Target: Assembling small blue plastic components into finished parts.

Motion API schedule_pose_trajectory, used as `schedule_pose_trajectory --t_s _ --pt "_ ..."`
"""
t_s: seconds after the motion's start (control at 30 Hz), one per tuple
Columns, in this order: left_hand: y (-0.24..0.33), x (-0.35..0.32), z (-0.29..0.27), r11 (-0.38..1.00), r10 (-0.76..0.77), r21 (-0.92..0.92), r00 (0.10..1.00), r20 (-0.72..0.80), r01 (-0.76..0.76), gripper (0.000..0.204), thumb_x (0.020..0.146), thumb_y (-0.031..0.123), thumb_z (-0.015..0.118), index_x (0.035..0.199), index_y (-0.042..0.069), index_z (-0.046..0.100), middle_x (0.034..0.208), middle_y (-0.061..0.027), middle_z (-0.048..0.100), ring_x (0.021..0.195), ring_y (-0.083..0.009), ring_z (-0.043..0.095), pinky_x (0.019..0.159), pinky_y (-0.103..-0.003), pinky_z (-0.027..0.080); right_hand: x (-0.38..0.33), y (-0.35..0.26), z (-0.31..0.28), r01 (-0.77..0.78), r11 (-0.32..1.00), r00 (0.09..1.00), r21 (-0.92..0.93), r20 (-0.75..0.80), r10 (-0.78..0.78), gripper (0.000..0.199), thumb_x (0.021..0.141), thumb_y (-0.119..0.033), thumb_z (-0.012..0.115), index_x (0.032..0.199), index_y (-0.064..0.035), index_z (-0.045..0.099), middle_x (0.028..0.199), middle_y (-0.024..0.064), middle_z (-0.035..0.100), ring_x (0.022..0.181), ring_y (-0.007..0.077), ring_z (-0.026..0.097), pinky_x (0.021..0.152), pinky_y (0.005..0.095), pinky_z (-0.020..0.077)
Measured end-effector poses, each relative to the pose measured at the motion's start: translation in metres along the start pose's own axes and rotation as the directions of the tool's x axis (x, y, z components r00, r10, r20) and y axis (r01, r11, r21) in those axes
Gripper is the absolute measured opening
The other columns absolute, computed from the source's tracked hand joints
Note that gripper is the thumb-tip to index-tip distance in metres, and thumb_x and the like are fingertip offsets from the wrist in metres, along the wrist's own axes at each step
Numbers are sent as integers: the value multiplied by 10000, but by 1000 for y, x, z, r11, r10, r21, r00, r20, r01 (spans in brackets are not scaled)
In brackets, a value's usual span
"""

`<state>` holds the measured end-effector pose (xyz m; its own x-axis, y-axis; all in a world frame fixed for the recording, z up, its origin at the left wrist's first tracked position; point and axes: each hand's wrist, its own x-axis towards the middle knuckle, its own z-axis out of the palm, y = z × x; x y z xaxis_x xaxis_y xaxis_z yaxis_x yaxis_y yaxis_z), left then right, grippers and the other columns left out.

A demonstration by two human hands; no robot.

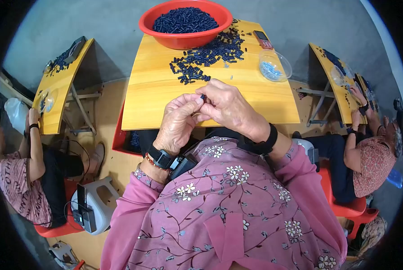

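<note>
My left hand and my right hand meet over the near edge of a yellow wooden table. Together their fingertips pinch one small dark blue plastic part. A loose heap of the same dark blue parts lies on the far half of the table. Behind it stands a red plastic basin full of such parts. A clear plastic bowl with small light blue pieces sits at the table's right side.
A small red and black phone lies at the far right of the table. A red bin stands under its left edge. One person sits at a yellow table on the left, another at the right table.
</note>
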<state>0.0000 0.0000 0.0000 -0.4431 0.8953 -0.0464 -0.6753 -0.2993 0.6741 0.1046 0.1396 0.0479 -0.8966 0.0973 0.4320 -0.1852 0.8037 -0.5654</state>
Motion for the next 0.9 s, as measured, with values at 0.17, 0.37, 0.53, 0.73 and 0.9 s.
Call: schedule_pose_trajectory --t_s 0.17,0.37,0.53,0.73,0.9 --pt "1 3 0 991 -35 128 999 -26 38 62 922 77 615 913 22 641 907 -87 688 808 -150 668 736 -309 577 -6 9 9 16 1000 997 -8 -80 -17 253 820 -136 717 1000 24 640 874 172 618 761 321 656 639 389 515" --pt "-3 -1 -1 958 2 286 991 -131 36 108 945 106 591 910 8 621 875 -107 684 768 -184 674 712 -334 578 -9 7 7 -69 996 995 -50 66 72 243 850 -179 681 983 19 637 886 182 624 802 358 643 688 409 516" --pt "-9 3 -3 956 26 293 987 -158 21 112 940 78 588 894 -19 620 823 -109 680 721 -188 679 673 -325 584 -11 9 11 -98 989 989 -107 98 109 215 858 -189 623 914 19 614 886 201 619 833 399 621 711 455 502" --pt "-15 6 -12 955 117 289 983 -139 -73 94 929 53 590 884 -22 622 793 -102 675 673 -181 670 639 -319 579 -8 11 16 -62 982 988 -180 131 86 195 894 -194 580 927 -3 601 840 178 597 799 396 613 686 463 508" --pt "-17 7 -17 940 139 329 980 -144 -85 81 923 50 593 883 -13 624 791 -97 674 663 -169 663 611 -308 572 -11 13 21 -26 982 990 -189 133 52 170 888 -171 581 917 -4 595 823 184 583 787 404 606 684 471 506"
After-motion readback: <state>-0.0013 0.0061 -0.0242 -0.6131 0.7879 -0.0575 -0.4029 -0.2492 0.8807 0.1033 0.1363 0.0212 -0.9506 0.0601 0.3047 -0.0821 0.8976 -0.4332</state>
